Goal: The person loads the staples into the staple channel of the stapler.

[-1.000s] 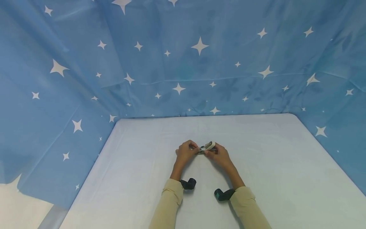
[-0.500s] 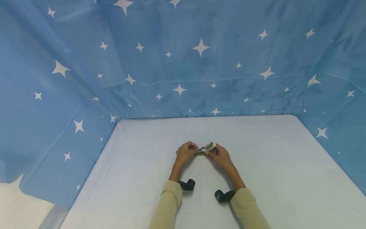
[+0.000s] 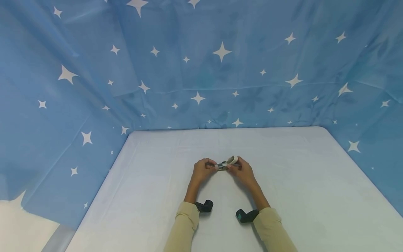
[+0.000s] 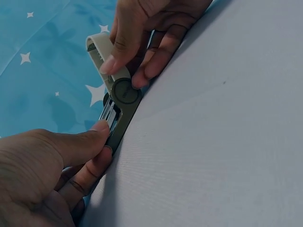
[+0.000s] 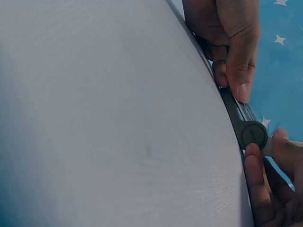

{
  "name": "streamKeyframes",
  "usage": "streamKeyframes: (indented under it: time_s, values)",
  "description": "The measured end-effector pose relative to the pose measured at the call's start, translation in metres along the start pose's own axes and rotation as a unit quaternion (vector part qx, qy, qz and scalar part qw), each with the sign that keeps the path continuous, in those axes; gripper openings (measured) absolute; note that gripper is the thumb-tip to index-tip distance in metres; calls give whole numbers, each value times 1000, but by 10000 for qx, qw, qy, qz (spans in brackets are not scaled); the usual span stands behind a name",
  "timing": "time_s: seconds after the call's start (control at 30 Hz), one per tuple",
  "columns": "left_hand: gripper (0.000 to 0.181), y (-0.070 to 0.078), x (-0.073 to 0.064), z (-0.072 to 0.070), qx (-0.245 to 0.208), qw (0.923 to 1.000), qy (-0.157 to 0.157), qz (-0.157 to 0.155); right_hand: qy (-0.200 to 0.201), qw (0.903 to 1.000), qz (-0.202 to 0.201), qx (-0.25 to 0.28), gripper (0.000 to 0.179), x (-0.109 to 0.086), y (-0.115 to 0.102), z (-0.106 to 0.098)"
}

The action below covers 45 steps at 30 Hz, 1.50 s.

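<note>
A stapler (image 3: pixel 232 160) sits between both hands on the white table, its cream top cover (image 4: pixel 97 47) swung up from the dark green base (image 4: pixel 124 113). Inside, the metal staple channel (image 4: pixel 110 112) is exposed. My left hand (image 3: pixel 202 171) pinches the front end, thumb on the metal channel and a fingertip at the base's tip. At the hinge end, my right hand (image 3: pixel 244 171) grips the stapler, its thumb on the raised cover and fingertips beside the round pivot (image 5: pixel 254 134). The left fingers partly hide the front of the base.
The white table (image 3: pixel 151 182) spreads around both hands. A blue curtain (image 3: pixel 201 70) with white stars hangs behind it and along the sides. Black wrist cameras (image 3: pixel 246 216) are strapped near the beige sleeves (image 3: pixel 182 227).
My left hand has shifted slightly left and towards me at the stapler's front end, so more of the metal channel shows. The right hand keeps its grip, nearly still.
</note>
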<state>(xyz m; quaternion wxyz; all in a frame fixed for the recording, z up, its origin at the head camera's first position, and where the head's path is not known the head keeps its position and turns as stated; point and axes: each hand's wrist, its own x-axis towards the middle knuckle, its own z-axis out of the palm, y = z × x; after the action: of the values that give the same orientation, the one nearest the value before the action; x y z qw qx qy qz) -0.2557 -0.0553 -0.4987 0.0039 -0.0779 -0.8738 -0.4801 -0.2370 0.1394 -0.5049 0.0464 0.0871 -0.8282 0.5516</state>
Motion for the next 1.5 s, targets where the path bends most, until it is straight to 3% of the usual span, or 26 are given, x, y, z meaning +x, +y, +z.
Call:
streamKeyframes:
  time_s: [0.2, 0.33, 0.43, 0.6, 0.73, 0.87, 1.0, 1.07, 1.17, 1.5]
  values:
    - [16, 0, 1, 2, 71, 10000, 60, -13, 223, 9970, -321, -665, 29, 1, -4, 3]
    - [15, 1, 3, 0, 73, 9998, 161, 40, 215, 9825, -732, -1701, 28, 8, -11, 5]
    - [15, 2, 4, -1, 67, 9998, 174, 45, 14, 9671, -826, -2408, 32, 14, -20, 6]
    - [21, 1, 4, 0, 82, 9998, 160, 43, -404, 9547, -639, -2879, 34, 22, -28, 7]
    - [27, 0, 3, 0, 144, 9998, 95, 49, -348, 9658, -649, -2487, 33, 19, -22, 8]
    - [38, 3, 2, -4, 218, 9997, -55, 89, -188, 9844, -906, -1498, 36, 15, -11, 6]
    - [48, 6, 4, -5, 187, 9998, -87, 47, -390, 9981, -217, -418, 34, 18, -10, 2]
    - [50, 6, 4, -4, 208, 9998, -54, -19, -434, 9985, 299, -176, 32, 19, -11, 1]
    - [47, 4, 5, -2, 70, 9999, -73, -73, -404, 9964, 715, -189, 34, 20, -11, 2]
    - [37, 0, 1, 0, -126, 9999, -31, -70, -195, 9951, 966, -103, 33, 17, -10, 9]
